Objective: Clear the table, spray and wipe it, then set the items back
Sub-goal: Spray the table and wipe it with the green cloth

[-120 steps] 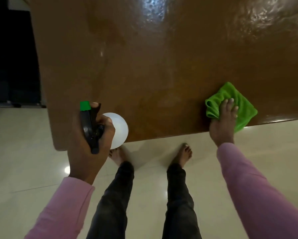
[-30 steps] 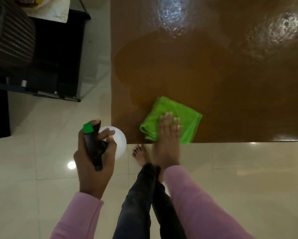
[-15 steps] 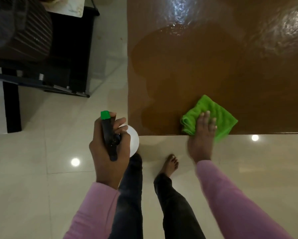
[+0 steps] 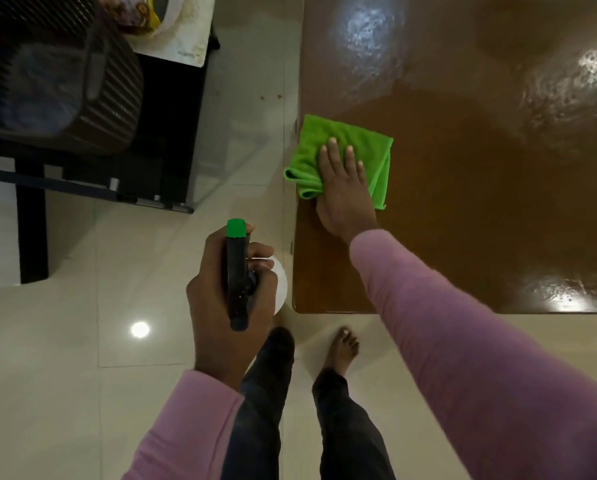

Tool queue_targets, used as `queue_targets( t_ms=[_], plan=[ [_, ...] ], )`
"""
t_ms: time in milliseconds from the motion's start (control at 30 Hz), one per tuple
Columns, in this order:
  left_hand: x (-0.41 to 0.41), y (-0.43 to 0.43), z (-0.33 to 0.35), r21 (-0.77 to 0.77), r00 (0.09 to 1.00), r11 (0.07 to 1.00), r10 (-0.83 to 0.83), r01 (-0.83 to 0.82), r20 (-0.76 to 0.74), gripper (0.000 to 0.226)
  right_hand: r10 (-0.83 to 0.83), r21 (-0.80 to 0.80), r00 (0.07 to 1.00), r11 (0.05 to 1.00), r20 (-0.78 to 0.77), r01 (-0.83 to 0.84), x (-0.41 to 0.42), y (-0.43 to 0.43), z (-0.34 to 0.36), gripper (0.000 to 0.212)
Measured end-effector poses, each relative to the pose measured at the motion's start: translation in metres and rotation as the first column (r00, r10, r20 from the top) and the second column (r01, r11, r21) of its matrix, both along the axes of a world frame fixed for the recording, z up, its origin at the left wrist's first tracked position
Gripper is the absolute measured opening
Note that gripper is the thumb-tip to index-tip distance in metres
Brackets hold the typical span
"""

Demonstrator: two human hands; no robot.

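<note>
My right hand lies flat on the green cloth at the tabletop edge; my left hand grips the spray bottle over the floor, near a dark chair

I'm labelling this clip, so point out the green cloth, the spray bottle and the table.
green cloth (image 4: 366,142), head view, bare upper fold.
spray bottle (image 4: 237,271), head view, black trigger head.
table (image 4: 498,202), head view, bare brown top.
</note>
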State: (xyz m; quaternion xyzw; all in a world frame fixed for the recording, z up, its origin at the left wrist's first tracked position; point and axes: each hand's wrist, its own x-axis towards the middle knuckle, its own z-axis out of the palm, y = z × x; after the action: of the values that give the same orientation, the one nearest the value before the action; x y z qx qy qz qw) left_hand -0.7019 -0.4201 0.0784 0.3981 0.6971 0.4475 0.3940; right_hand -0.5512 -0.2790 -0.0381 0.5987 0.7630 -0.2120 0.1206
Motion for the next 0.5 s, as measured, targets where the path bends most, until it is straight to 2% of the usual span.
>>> queue_targets(
  t_ms=[67,167,233,300,400,500],
  plan=[
    [0.001,0.008,0.001,-0.009,1.000,1.000,0.007,-0.006,0.016,0.035,0.080,-0.015,0.997,0.997,0.000,-0.080,0.000,-0.003,0.000,0.070],
    [0.003,0.020,0.007,-0.018,0.999,1.000,0.018,-0.017,0.046,0.031,0.210,-0.074,0.977,0.974,-0.037,-0.213,0.009,-0.092,0.012,0.072],
    [0.003,0.031,0.010,-0.015,0.998,1.000,-0.002,0.003,0.068,0.031,0.234,-0.127,0.970,0.962,-0.061,-0.240,0.018,-0.151,0.020,0.073],
    [0.003,0.041,0.011,0.010,0.997,1.000,-0.021,0.021,0.069,0.028,0.206,-0.185,0.976,0.959,-0.070,-0.216,0.023,-0.170,0.024,0.070],
    [0.003,0.056,0.010,0.021,0.999,1.000,-0.016,0.015,0.047,0.025,0.119,-0.155,0.990,0.979,-0.077,-0.130,0.009,-0.118,0.021,0.071],
    [0.007,0.067,0.002,-0.011,1.000,1.000,0.016,-0.016,0.005,0.028,0.050,-0.060,0.994,0.997,-0.098,-0.056,-0.013,-0.004,0.007,0.074]
  ],
)
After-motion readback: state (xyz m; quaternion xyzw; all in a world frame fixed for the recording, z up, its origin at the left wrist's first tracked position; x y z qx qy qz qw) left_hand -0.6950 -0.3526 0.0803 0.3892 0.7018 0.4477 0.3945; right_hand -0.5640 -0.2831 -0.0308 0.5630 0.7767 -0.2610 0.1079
